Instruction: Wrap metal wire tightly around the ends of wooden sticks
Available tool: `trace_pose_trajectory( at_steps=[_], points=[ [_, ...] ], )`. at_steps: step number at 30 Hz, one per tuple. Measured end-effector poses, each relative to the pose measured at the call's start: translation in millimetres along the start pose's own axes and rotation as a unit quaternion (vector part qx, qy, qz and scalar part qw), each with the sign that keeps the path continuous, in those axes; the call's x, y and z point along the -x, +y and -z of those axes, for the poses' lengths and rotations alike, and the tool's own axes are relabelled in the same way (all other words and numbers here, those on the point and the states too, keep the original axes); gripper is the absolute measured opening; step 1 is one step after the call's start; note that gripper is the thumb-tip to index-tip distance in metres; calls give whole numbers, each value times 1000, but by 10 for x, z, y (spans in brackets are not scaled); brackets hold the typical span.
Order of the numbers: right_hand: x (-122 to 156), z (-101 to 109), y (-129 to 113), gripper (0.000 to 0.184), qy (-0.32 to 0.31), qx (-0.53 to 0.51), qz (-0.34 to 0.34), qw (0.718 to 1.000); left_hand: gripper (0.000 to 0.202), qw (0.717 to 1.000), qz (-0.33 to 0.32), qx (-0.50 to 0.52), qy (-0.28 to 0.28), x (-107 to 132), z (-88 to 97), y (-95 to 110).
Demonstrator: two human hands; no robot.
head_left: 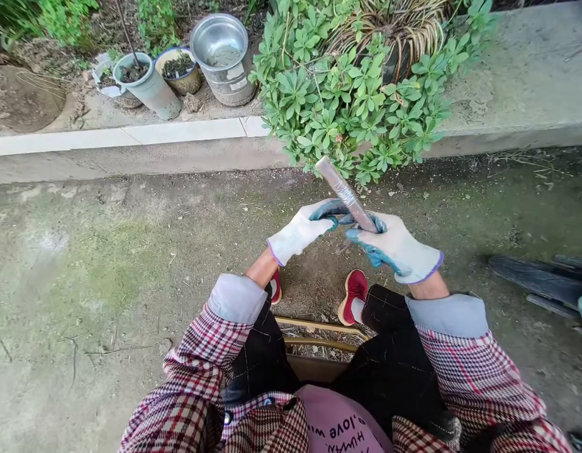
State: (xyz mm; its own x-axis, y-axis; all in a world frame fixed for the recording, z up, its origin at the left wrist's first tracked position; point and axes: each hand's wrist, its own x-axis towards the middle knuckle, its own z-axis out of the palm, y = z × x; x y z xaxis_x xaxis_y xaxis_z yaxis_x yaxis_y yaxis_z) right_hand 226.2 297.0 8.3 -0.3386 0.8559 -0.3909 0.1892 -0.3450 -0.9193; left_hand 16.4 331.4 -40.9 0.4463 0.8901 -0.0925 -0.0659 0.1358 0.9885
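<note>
The right hand [394,244], wearing a white knitted glove with blue-green coated fingers and a purple cuff edge, is gripping a light brown cylindrical rod with a shiny silvery wrapping [341,188] near its lower end. The rod is slanting up and to the left in front of the body, above the bare ground [130,251], with its free end pointing toward a leafy green plant [338,107]. The left hand [306,230], gloved to match, is curling its fingers just beside the rod; whether they are touching or gripping it cannot be told. Both forearms are extending forward from checked sleeves with turned-back grey cuffs. Beyond the ground, a low concrete ledge with white edging tiles [187,132] is running across the view. A round silver metal pot [227,82] is standing behind the tiles, beside a tapered grey-green planter [151,94].
</note>
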Motion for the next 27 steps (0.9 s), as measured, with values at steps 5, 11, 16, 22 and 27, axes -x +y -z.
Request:
trace_pose_trajectory(
  at_steps=[5, 11, 16, 22, 27],
  points=[
    [39, 16, -43, 29, 54, -10, -4, 998, 50, 997, -34, 64, -20, -11, -7, -77],
    [29, -2, -48, 34, 63, -16, 1, 998, 41, 997, -33, 68, -34, 46, 3, 11],
    [26, 3, -74, 35, 68, -23, -24, 997, 38, 999, 6, 50, -18, 105, 21, 128],
    [-8, 44, -79, 38, 107, -45, -45, 992, 39, 993, 44, 107, 13, 172, 79, 163],
    [-38, 95, -21, 37, 149, -8, 8, 989, 37, 995, 57, 81, -25, 184, 115, 151]
  ],
)
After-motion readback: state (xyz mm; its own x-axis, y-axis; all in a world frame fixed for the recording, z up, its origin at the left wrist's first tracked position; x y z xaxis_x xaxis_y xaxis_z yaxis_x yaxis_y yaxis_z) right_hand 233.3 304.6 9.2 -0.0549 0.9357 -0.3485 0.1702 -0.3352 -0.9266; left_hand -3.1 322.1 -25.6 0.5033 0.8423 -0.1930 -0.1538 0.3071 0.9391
